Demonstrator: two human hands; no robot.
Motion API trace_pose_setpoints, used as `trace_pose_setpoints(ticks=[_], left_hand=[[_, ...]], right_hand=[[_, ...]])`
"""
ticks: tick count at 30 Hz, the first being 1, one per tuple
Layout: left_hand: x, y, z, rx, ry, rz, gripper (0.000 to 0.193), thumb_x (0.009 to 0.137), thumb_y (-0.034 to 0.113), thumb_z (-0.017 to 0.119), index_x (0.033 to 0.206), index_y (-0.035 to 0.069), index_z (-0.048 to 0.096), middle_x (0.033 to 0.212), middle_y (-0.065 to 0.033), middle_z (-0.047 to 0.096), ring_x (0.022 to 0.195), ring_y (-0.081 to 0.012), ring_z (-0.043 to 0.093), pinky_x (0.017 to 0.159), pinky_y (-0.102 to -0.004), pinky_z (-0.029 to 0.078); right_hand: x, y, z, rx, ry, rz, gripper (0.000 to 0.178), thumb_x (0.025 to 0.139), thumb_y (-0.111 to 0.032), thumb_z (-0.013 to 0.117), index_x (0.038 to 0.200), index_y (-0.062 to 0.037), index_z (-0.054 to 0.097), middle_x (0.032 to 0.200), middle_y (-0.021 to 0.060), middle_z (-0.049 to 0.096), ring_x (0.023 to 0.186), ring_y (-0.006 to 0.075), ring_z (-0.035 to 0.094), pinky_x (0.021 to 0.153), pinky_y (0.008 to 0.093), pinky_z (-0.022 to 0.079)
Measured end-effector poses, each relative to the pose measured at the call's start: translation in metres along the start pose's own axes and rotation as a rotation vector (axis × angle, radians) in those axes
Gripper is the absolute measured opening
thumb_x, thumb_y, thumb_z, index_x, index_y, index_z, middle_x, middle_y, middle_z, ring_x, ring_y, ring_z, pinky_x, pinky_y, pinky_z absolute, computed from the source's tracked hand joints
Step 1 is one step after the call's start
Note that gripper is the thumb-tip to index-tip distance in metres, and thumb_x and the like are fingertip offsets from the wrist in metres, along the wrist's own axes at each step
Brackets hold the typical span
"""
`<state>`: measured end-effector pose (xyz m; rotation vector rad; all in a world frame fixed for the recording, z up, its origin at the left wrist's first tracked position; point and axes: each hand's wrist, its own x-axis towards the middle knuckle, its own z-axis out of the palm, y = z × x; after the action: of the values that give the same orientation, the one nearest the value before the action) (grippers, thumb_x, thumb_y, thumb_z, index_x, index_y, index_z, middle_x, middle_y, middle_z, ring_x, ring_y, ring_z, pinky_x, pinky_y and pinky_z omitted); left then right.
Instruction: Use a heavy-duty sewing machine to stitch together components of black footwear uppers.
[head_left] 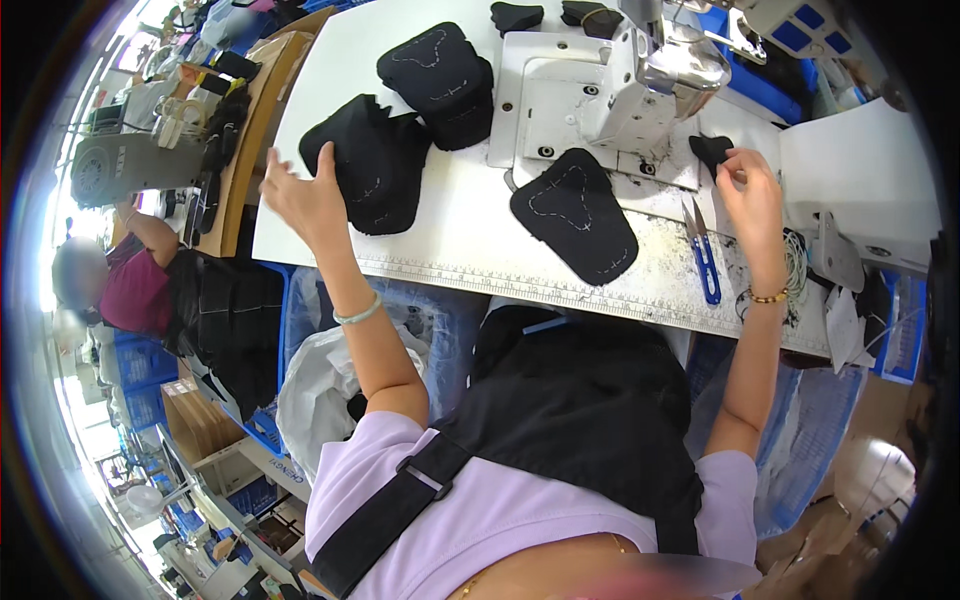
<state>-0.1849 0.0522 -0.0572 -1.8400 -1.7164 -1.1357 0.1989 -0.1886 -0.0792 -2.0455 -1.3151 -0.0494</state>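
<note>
My left hand (308, 200) is open, thumb and fingers apart, at the left edge of a stack of black padded fabric pieces (375, 170). On the right, my right hand (752, 200) pinches the edge of a small black fabric piece (708, 149) beside the sewing machine (640, 95). A single black fabric piece (578, 222) with a pale stitched outline lies in front of the machine. Thread snips (704, 255) with blue handles rest below my right hand, blades pointing away from me.
Another black stack (440, 80) lies farther back, and two small black pieces (517, 17) sit by the machine's far side. A printed ruler strip (500, 284) runs along the white table's front edge. Blue plastic-lined crates (420, 310) stand below. At far left works another person (138, 280).
</note>
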Motion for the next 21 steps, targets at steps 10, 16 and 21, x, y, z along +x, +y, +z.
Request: trace_pose_setpoints(ticks=[10,16,21], left_hand=[[-0.098,0.109,-0.03,-0.684,-0.675,0.394,0.03,0.073,0.014,0.077,0.095,0.002,0.062,0.088,-0.0091,0.056,0.084,-0.0247,0.054,0.071,-0.0334,0.046],[-0.104,0.121,-0.028,-0.821,-1.001,0.242,0.025,0.077,0.013,0.073,0.092,0.001,0.056,0.092,-0.0095,0.054,0.083,-0.0228,0.054,0.07,-0.0309,0.044],[-0.094,0.147,-0.057,-2.048,-1.314,-0.812,0.025,0.089,0.007,0.058,0.113,0.004,0.051,0.111,-0.0067,0.058,0.098,-0.0122,0.058,0.08,-0.0233,0.047]], right_hand=[[-0.055,-0.107,0.051,0.054,0.221,-0.457,0.02,0.067,0.002,0.067,0.078,-0.0034,0.051,0.092,0.0084,0.06,0.075,0.0235,0.059,0.064,0.0321,0.05],[-0.057,-0.108,0.056,0.103,0.179,-0.426,0.019,0.069,0.003,0.067,0.079,-0.0031,0.051,0.099,0.0093,0.061,0.081,0.025,0.063,0.065,0.0305,0.052],[-0.046,-0.116,0.044,0.071,0.323,-0.603,0.012,0.072,0.002,0.068,0.079,-0.0006,0.058,0.106,0.0091,0.064,0.101,0.0251,0.063,0.078,0.0314,0.054]])
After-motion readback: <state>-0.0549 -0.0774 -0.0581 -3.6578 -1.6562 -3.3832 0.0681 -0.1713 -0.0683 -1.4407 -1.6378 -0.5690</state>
